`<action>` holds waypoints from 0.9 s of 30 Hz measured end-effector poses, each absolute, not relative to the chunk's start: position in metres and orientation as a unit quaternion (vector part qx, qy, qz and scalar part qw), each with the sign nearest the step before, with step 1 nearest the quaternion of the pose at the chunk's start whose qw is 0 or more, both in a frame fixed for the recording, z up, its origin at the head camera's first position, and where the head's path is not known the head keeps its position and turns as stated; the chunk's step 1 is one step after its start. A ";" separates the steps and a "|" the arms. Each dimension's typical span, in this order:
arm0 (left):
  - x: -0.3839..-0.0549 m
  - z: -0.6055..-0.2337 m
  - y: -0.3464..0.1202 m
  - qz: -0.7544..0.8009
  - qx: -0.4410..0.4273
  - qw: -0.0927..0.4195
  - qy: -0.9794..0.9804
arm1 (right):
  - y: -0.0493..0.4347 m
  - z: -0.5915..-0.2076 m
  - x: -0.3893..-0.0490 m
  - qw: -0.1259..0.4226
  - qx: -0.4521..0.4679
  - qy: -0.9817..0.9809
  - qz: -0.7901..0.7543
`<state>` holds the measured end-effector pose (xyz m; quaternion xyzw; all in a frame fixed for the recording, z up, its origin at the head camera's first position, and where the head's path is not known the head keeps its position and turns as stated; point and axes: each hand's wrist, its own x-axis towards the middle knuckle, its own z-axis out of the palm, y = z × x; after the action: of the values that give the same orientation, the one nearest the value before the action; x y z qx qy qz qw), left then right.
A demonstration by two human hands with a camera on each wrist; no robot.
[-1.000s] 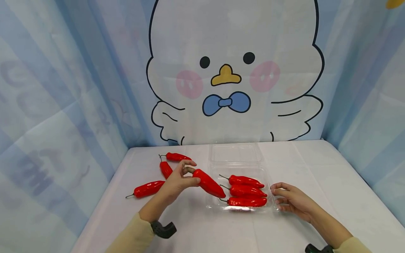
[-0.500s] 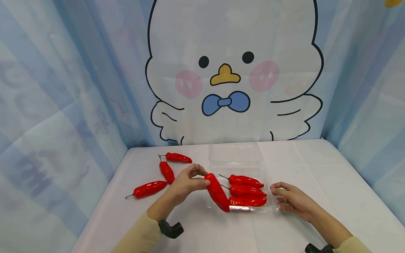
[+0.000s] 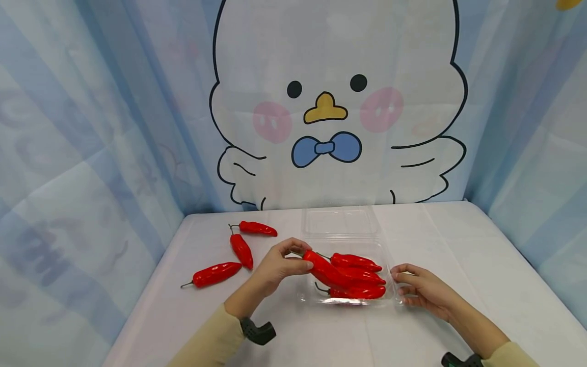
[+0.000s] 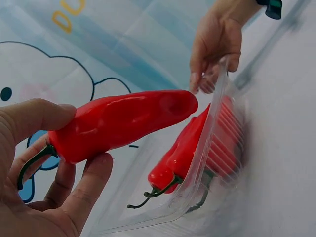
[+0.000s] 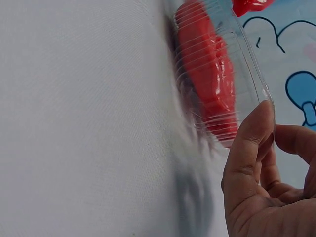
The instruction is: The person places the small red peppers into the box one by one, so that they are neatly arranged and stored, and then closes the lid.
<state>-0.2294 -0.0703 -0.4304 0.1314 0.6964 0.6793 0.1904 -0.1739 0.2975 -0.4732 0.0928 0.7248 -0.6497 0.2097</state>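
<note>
My left hand (image 3: pixel 279 265) pinches a red chili pepper (image 4: pixel 123 123) at its stem end, between thumb and fingers. In the head view this pepper overlaps the ones inside a clear plastic clamshell box (image 3: pixel 304 295); the left wrist view shows it above the box's rim. Three red peppers lie side by side in the box, the front one (image 3: pixel 357 292) nearest me, green stems pointing left. My right hand (image 3: pixel 424 290) holds the box's right rim, thumb and fingers on either side of the edge in the right wrist view.
On the left of the white table (image 3: pixel 183 326) lie three more red peppers: one at the back (image 3: pixel 258 228), one slanted in the middle (image 3: pixel 241 251), one farther forward (image 3: pixel 215 274). The box's lid (image 3: pixel 339 223) lies folded back. A printed cloth (image 3: pixel 330 178) stands behind.
My left hand has moved right, carrying its pepper from the box's left side to over the peppers inside. The pepper has swung to a flatter slant. The right hand stays at the rim.
</note>
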 end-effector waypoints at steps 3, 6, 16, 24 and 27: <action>-0.229 -0.432 -0.067 0.669 0.135 0.187 0.706 | 0.298 -0.473 -0.174 0.211 0.091 0.724 -0.651; -0.229 -0.432 -0.064 0.662 0.134 0.187 0.713 | 0.298 -0.473 -0.174 0.211 0.093 0.723 -0.651; -0.227 -0.436 -0.048 0.647 0.153 0.211 0.717 | 0.296 -0.471 -0.175 0.211 0.100 0.723 -0.650; -0.225 -0.439 -0.034 0.637 0.154 0.222 0.722 | 0.296 -0.472 -0.174 0.214 0.096 0.721 -0.652; -0.224 -0.441 -0.030 0.631 0.160 0.219 0.727 | 0.297 -0.473 -0.174 0.212 0.095 0.721 -0.653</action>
<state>-0.2239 -0.0302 -0.4406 0.1598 0.7270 0.6309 0.2187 -0.1743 0.2966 -0.4727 0.0945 0.7213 -0.6526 0.2120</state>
